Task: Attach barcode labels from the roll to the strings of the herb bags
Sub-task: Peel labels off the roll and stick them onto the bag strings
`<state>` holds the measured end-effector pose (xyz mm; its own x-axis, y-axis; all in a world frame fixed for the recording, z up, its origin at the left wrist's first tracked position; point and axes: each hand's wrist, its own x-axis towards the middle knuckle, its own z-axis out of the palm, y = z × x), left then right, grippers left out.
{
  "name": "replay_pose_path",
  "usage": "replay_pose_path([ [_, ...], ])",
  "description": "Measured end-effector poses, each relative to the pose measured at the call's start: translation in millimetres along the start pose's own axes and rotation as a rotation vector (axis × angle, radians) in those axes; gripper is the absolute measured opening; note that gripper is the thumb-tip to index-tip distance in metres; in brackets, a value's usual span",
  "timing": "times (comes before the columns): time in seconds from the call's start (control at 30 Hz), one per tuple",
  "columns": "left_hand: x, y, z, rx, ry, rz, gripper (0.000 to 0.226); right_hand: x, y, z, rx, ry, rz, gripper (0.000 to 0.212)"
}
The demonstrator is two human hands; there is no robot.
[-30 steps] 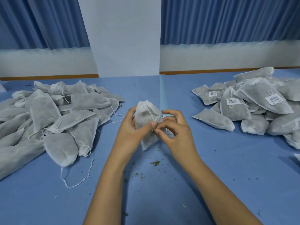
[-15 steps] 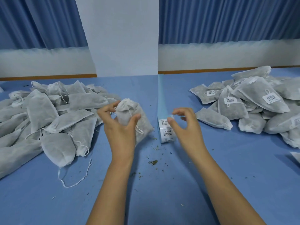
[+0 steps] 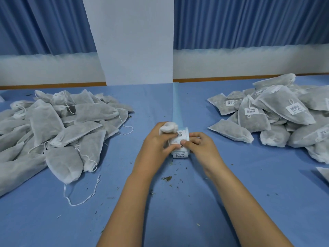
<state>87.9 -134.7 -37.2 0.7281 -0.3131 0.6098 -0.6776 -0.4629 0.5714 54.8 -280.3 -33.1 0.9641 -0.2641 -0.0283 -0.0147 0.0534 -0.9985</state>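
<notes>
**Both hands close in on the label roll at centre frame**

Over at the left of the frame sits the unlabelled pile [image 3: 53, 131]. These are grey-white fabric bags heaped on the blue table [image 3: 178, 225], with dark herb showing faintly through the cloth and drawstrings trailing. One loose string [image 3: 83, 195] loops out onto the cloth at lower left.

At the centre, the left hand [image 3: 156, 150] is curled round a herb bag [image 3: 168, 128]. Only the bag's gathered white top pokes out above the knuckles, and the thumb reaches across onto the label roll [image 3: 181, 148].

The roll stands on the table touching both hands, with its barcode labels facing the camera. A pale blue backing strip [image 3: 177, 107] runs straight up the frame from it to the foot of the white pillar [image 3: 135, 41].

The right hand [image 3: 201, 148] has its thumb pressed on the front of the roll and its fingers curled against the right flank, pinching it. The thumbs cover the spot, so I cannot tell whether a label has lifted.

Just below the hands, herb crumbs [image 3: 166, 178] speckle the cloth.

At the right of the frame is the labelled pile [image 3: 276, 122], where several bags show white barcode tags on their strings. It lies well apart from the hands.

There is open blue table between each pile and the hands, and a broad bare stretch around the forearms at the bottom. The table's far edge meets a brown strip [image 3: 53, 85] below the blue curtains [image 3: 249, 20].
</notes>
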Motion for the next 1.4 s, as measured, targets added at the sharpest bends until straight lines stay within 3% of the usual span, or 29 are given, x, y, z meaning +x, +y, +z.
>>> replay_pose_path([
  [0.2, 1, -4, 2, 0.005, 0.026, -0.046, 0.028, 2, 2, -1, -0.068, -0.035, -0.091, 0.018],
  [0.57, -3, -4, -3, -0.141, 0.131, -0.216, 0.010, 8, 8, -2, -0.167, -0.117, -0.213, 0.025],
  [0.7, -1, 0, -8, -0.225, 0.238, -0.404, 0.018, 8, 8, -3, -0.189, -0.160, -0.211, 0.025],
  [0.8, 1, 0, -21, -0.433, 0.416, -0.527, 0.022, 9, 7, -3, -0.228, -0.062, -0.213, 0.021],
  [0.9, 0, 1, -33, -0.619, 0.475, -0.579, 0.022, 14, 8, -3, -0.206, 0.098, -0.179, 0.030],
  [1.03, -3, 12, -30, -0.681, 0.418, -0.555, 0.019, 18, 6, 0, -0.199, 0.188, -0.169, 0.042],
  [1.2, -6, 18, -31, -0.617, 0.464, -0.494, 0.021, 14, 2, 1, -0.207, 0.214, -0.154, 0.038],
  [1.3, -7, 22, -28, -0.392, 0.469, -0.363, 0.015, 4, -6, -2, -0.332, 0.329, -0.342, 0.034],
  [1.4, -11, 26, -23, -0.120, 0.443, -0.093, 0.017, -13, -15, 2, -0.051, 0.116, -0.397, 0.037],
])
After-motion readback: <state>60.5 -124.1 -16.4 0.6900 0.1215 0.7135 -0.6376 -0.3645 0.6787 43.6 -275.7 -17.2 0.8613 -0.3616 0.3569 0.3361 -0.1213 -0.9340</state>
